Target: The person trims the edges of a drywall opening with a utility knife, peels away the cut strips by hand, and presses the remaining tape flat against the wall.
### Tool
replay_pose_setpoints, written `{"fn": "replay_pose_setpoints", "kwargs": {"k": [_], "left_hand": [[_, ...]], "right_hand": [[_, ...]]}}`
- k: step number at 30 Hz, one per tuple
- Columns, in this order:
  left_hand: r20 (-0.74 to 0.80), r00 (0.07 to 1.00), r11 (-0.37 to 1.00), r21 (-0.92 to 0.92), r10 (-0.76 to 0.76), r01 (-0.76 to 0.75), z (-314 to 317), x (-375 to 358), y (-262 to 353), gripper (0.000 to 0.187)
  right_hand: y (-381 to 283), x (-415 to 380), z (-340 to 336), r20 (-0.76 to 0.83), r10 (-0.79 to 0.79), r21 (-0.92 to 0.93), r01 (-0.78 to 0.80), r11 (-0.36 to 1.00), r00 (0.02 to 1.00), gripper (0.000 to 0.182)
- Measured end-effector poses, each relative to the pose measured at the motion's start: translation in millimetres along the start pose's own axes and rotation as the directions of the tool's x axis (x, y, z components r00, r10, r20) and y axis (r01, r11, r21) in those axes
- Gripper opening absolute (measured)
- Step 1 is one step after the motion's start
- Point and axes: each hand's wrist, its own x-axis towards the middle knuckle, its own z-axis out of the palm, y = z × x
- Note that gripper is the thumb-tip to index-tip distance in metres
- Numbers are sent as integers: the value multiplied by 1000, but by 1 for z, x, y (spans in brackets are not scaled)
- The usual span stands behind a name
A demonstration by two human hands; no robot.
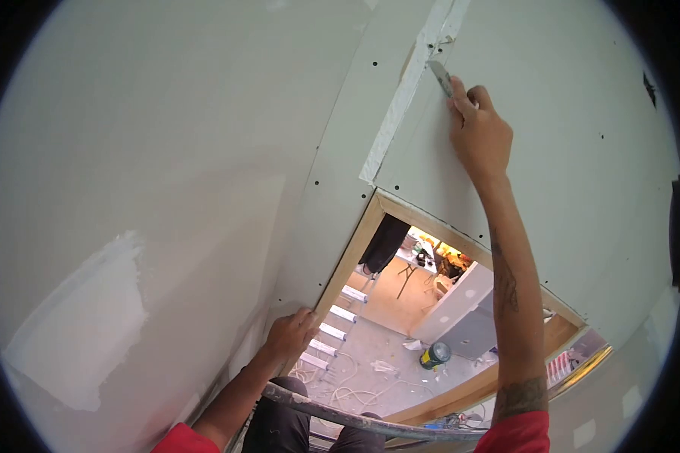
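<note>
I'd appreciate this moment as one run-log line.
right hand: grips bladed tool, tip by white seam strip | left hand: at wooden frame

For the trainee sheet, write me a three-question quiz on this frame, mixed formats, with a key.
1. Which hand holds the putty knife?
2. True or false: The left hand is up at the white strip.
3. Where is the putty knife's tip? A) on the bucket B) at the white strip's edge C) on the ladder

Key:
1. The right hand.
2. False; it is at the wooden frame.
3. B.
</note>
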Motion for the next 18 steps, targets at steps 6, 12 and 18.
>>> {"fn": "replay_pose_setpoints", "kwargs": {"k": [6,12,18], "left_hand": [[109,993,998,-26,-55,58,8,1,0,36],[100,994,999,-9,-48,49,13,-1,-5,36],[116,991,997,-6,-71,73,8,-1,2,36]], "right_hand": [[19,21,2,-136,90,135,-71,988,987,32],[27,48,1,-59,56,53,-53,997,997,33],[20,25,3,-8,-35,29,35,999,999,31]]}}
